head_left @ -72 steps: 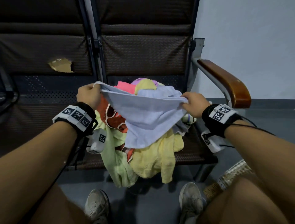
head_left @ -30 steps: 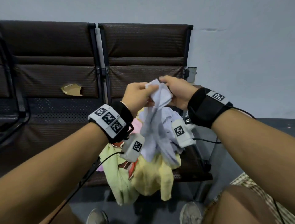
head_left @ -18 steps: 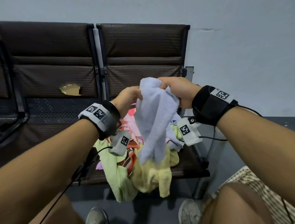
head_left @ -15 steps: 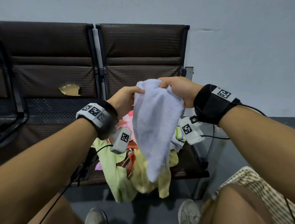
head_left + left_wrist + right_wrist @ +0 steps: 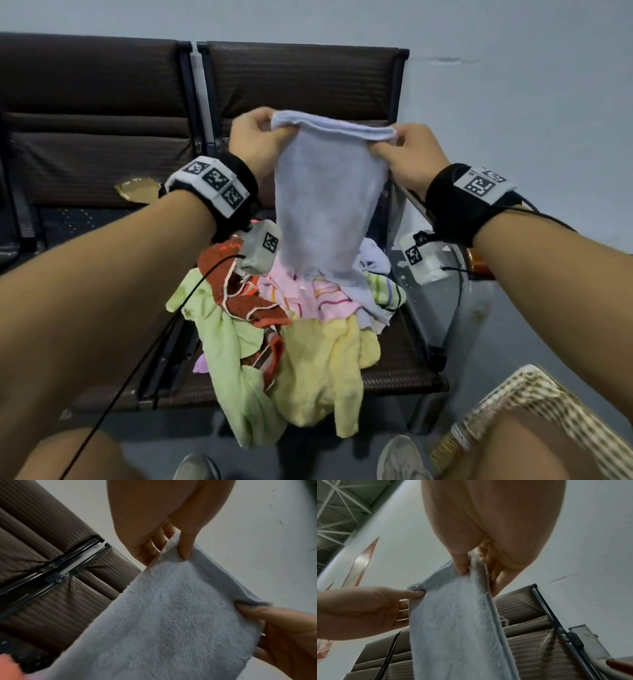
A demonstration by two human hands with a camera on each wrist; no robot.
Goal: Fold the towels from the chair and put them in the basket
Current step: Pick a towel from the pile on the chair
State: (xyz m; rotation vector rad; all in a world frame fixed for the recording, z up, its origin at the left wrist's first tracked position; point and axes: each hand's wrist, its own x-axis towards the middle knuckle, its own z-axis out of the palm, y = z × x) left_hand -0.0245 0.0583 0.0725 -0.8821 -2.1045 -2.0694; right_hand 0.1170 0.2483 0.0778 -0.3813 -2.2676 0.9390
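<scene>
left hand point(image 5: 255, 142) pinching one top corner of the pale blue towel point(image 5: 325, 205), right hand point(image 5: 409, 156) pinching the other, top edge stretched between them. towel hangs doubled over, up in front of the chair point(image 5: 301, 82), above the pile of towels point(image 5: 291, 325). basket point(image 5: 534, 394) low right by the knee.

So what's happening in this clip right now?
A person is folding towels from a pile on a chair. The left hand and right hand each pinch a top corner of a pale blue towel, which hangs doubled over above the pile of coloured towels on the chair seat. A woven basket sits on the floor at lower right; what it holds is not visible.
</scene>
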